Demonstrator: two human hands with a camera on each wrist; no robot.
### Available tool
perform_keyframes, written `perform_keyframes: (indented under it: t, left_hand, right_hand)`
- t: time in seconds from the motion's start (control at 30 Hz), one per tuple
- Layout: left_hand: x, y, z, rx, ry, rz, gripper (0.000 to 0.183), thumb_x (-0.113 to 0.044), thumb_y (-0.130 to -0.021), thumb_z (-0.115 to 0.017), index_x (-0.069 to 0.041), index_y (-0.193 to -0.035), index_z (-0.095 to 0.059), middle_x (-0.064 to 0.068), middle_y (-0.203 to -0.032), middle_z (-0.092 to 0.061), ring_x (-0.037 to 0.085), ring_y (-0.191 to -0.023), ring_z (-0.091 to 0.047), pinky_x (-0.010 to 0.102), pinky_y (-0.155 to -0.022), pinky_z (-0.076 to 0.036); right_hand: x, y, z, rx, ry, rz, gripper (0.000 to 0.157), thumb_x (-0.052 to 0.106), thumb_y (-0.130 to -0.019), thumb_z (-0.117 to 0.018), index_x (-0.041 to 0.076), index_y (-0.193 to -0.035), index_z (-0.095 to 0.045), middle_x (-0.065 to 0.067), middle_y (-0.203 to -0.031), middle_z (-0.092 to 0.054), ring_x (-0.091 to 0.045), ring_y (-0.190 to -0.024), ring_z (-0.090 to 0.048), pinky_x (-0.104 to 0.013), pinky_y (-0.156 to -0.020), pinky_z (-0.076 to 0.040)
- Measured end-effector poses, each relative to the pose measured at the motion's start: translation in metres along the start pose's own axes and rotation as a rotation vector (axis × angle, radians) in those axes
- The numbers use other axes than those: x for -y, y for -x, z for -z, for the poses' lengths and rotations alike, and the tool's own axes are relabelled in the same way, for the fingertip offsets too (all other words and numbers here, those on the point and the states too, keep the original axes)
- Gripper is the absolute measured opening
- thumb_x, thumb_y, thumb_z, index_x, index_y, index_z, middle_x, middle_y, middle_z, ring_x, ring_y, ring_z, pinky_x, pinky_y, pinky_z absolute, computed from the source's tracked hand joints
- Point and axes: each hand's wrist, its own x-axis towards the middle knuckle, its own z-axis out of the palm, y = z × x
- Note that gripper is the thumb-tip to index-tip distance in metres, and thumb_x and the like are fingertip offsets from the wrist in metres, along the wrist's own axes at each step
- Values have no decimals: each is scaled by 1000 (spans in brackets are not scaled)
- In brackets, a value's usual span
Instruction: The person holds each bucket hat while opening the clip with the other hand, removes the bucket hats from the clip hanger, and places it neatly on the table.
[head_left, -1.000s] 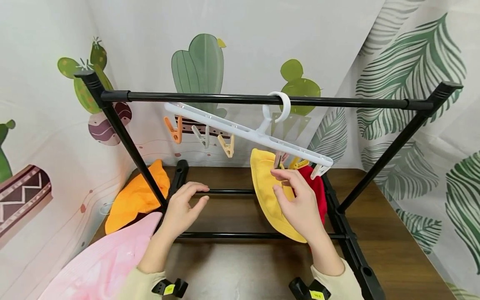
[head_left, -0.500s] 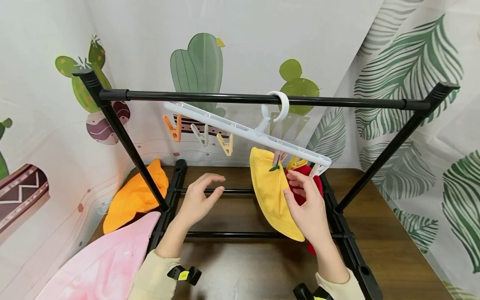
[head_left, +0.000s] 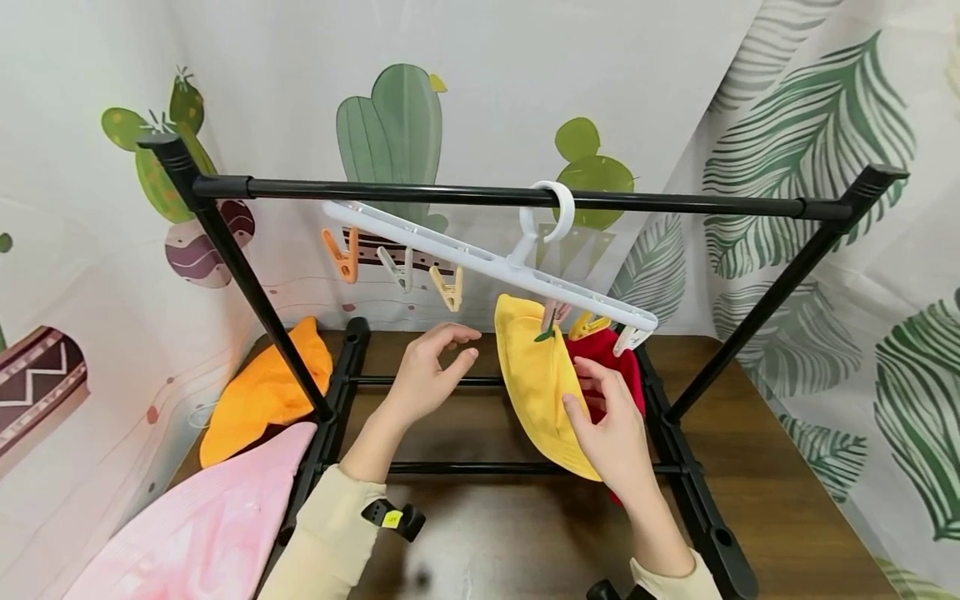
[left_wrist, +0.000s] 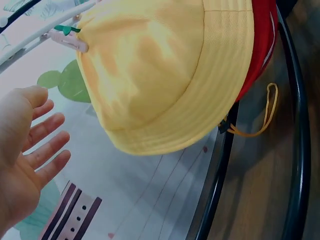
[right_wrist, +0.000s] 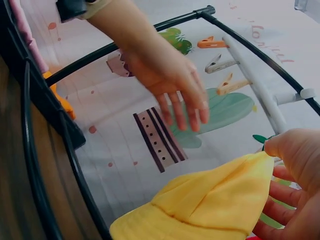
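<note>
A yellow hat [head_left: 528,383] with a small green leaf on top hangs by a pink clip [head_left: 553,315] from the lower right half of a white hanger [head_left: 480,262]. Behind it hangs a red hat [head_left: 609,346], near a yellow clip [head_left: 588,325] and a white clip [head_left: 630,338]. My right hand [head_left: 618,429] is beside the yellow hat's right side, fingers loosely bent and thumb apart from them. To the left, my left hand [head_left: 429,375] hovers with relaxed fingers, holding nothing; a gap separates it from the yellow hat [left_wrist: 150,65] in the left wrist view.
The hanger's hook sits over the top bar [head_left: 360,191] of a black rack. Orange, grey and cream clips [head_left: 447,289] dangle from its raised left half. An orange hat [head_left: 270,392] and a pink hat [head_left: 202,517] lie left of the rack on the wooden table [head_left: 780,492].
My left hand has moved right and up toward the yellow hat. My right hand has moved down and slightly right, away from the clip at the hat's top.
</note>
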Motion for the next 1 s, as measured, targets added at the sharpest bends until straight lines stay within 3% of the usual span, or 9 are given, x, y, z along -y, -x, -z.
perform_keyframes:
  t: [0.2,0.53,0.73,1.0]
  left_hand:
    - [-6,-13,-4,28,33,26,21,-20,-90,-59,-14,-109,-63,2,-107,-62,19,-99,-58,36,-83,-48]
    - [-16,-36,-16,70,55,-30,22,-20,-91,-57,-10,-110,-62,2,-109,-62,14,-102,-57,33,-87,-46]
    - [-21,-45,-20,101,59,-33,26,-23,-91,-57,-8,-113,-61,5,-110,-61,23,-106,-56,35,-84,-46]
    - [-26,-57,-25,108,92,-75,25,-22,-91,-58,-7,-111,-60,6,-109,-61,23,-104,-55,40,-87,-46]
  right_hand:
    - [-4,6,-4,17,29,-9,47,8,-80,-69,12,-124,-53,0,-109,-57,-10,-93,-55,-12,-74,-45]
    - [-11,13,-5,14,97,-31,44,9,-80,-70,10,-121,-55,-2,-107,-58,-11,-90,-54,-21,-69,-47]
    - [-13,16,-6,1,126,-20,38,8,-80,-69,7,-116,-57,-5,-107,-61,-15,-87,-56,-31,-71,-48]
    - [-11,18,-5,-45,99,-63,32,6,-79,-70,6,-109,-58,-4,-96,-63,-12,-77,-57,-22,-66,-49]
